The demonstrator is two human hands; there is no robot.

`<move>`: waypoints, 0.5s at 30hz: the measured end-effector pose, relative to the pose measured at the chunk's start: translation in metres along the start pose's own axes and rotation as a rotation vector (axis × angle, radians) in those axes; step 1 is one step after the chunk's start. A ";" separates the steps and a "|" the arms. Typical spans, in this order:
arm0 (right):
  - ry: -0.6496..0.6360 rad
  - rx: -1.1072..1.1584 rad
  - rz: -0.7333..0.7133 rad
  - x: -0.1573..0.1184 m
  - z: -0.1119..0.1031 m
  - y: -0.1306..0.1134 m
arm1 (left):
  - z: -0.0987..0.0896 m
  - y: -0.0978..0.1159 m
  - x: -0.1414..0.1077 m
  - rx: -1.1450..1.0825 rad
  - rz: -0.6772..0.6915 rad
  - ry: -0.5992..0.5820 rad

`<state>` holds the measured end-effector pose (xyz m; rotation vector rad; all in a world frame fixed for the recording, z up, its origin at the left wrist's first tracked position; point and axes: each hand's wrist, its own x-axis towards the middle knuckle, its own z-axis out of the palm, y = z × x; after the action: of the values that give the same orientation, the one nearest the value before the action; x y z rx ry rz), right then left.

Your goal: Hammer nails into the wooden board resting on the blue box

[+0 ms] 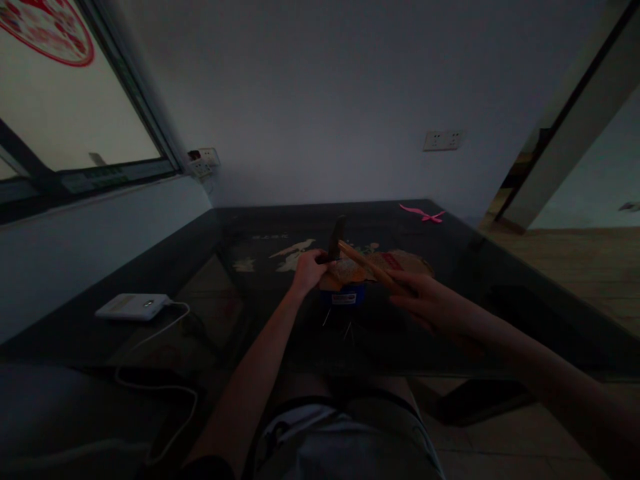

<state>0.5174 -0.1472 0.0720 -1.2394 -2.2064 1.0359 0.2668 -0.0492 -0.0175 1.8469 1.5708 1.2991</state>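
My left hand (310, 269) is closed around the lower end of a dark, flat, blade-like piece (337, 235), which stands up tilted slightly right. In my right hand (425, 299) is a slim wooden stick (367, 261), slanting up and left until its tip comes close to the dark piece. I cannot tell whether they touch. Below both hands lies a crumpled brown sheet, perhaps cardboard (407, 261), with red print. A blue box (345, 296) with a white label shows under its near edge. Several thin pale slivers (349, 331) rest on the dark table (270, 333) in front.
A white power bank-like device (134, 307) with a white cable (173, 324) lies at the table's left. A pink strap-like item (425, 215) is at the far right corner. The wall with sockets (443, 140) borders the back, and a window (75, 100) the left.
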 end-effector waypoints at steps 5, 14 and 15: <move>-0.006 0.055 0.035 -0.003 -0.002 -0.002 | 0.000 0.001 0.000 -0.009 0.014 -0.003; 0.010 0.003 0.017 -0.003 0.001 0.001 | 0.001 -0.001 0.001 -0.010 0.003 0.000; 0.019 0.013 0.026 -0.004 0.001 0.000 | 0.001 -0.002 0.001 -0.021 0.004 -0.003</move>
<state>0.5191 -0.1504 0.0713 -1.2704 -2.1717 1.0420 0.2666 -0.0478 -0.0189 1.8395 1.5472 1.3089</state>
